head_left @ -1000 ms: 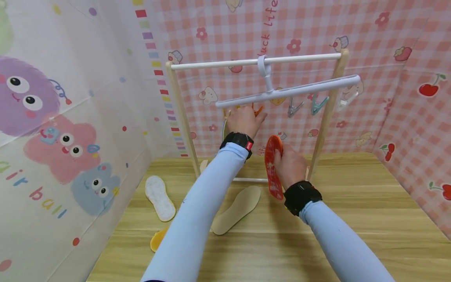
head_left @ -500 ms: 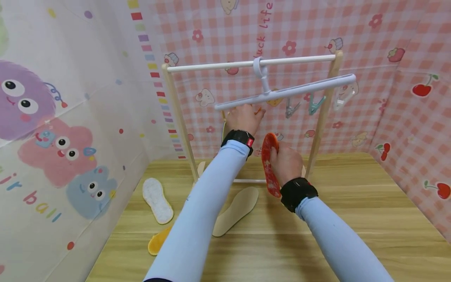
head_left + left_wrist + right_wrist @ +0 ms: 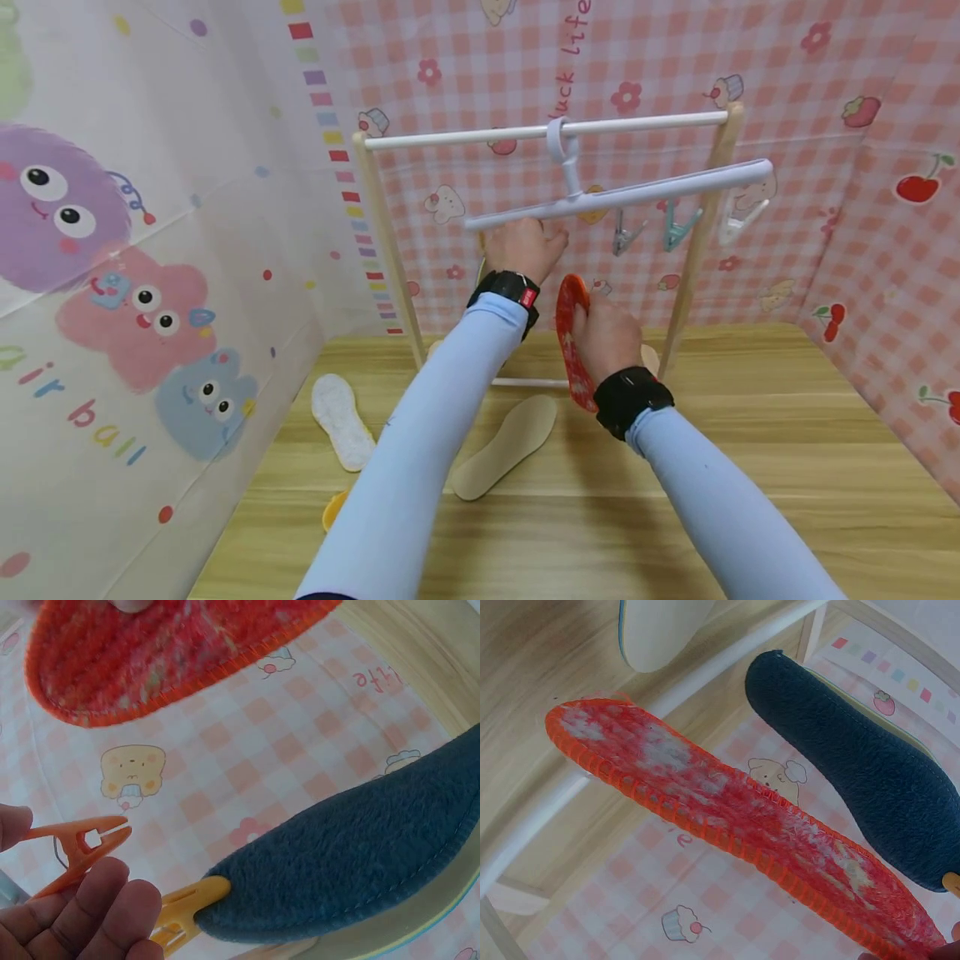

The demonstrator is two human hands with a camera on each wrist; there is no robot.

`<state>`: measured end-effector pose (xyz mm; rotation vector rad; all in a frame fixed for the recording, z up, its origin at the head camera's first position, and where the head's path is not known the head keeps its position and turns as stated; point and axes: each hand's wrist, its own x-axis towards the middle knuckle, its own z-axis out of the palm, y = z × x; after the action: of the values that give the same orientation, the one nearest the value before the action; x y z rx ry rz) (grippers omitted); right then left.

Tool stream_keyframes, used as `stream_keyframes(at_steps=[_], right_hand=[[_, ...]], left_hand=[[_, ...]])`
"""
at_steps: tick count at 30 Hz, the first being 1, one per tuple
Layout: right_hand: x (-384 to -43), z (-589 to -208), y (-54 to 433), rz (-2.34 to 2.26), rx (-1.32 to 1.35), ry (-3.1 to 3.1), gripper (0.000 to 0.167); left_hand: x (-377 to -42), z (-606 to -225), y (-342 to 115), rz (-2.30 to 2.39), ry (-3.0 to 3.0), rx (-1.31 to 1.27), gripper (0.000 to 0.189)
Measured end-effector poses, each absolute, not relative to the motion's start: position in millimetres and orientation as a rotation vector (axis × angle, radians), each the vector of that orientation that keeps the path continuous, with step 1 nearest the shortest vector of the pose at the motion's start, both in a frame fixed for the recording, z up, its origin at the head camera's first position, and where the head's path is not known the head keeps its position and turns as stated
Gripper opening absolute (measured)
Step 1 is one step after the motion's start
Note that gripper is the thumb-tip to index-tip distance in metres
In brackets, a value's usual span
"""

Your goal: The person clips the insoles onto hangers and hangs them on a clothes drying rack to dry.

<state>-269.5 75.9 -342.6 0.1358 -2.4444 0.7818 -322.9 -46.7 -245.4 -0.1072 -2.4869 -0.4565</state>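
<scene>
Below the left part of a pale hanger (image 3: 660, 190), my left hand (image 3: 517, 250) pinches an orange clip (image 3: 79, 844) by its handles, thumb on one side and fingers on the other. My right hand (image 3: 611, 340) holds a red insole (image 3: 572, 333) with orange edging by one end, its thumb on the face. In the left wrist view the insole (image 3: 172, 652) is above the clip and apart from it. A dark blue insole (image 3: 345, 855) hangs from a yellow clip (image 3: 191, 904) beside my left fingers. In the head view, my left hand mostly hides that side.
Grey (image 3: 622, 237), teal (image 3: 678, 229) and white (image 3: 738, 225) clips hang from the hanger's right side. The hanger hooks over a rod (image 3: 472, 138) between wooden posts (image 3: 390, 258). On the wooden table lie beige (image 3: 506, 446), whitish (image 3: 341, 417) and yellow (image 3: 334, 508) insoles.
My right hand has moved slightly up and left with the red insole, closer to my left hand. The left hand stays under the hanger in nearly the same place.
</scene>
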Motion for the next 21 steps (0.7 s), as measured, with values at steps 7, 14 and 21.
stream_keyframes(at_steps=[7,14,21], right_hand=[[-273.9,-339.9,70.2,0.708,0.165,-2.424,0.025],[-272.6,-335.3,65.7,0.616,0.181,-2.44,0.027],[-273.6,-334.8,61.8,0.54,0.223,-2.382,0.021]], left_hand=[[-318.9,-238.4,-45.1,-0.465,-2.582,-0.087,0.046],[-313.0,-235.0,-40.4,-0.483,-2.617,-0.077,0.042],[-310.9,-234.7,-39.6,-0.505,-2.602,-0.08,0.043]])
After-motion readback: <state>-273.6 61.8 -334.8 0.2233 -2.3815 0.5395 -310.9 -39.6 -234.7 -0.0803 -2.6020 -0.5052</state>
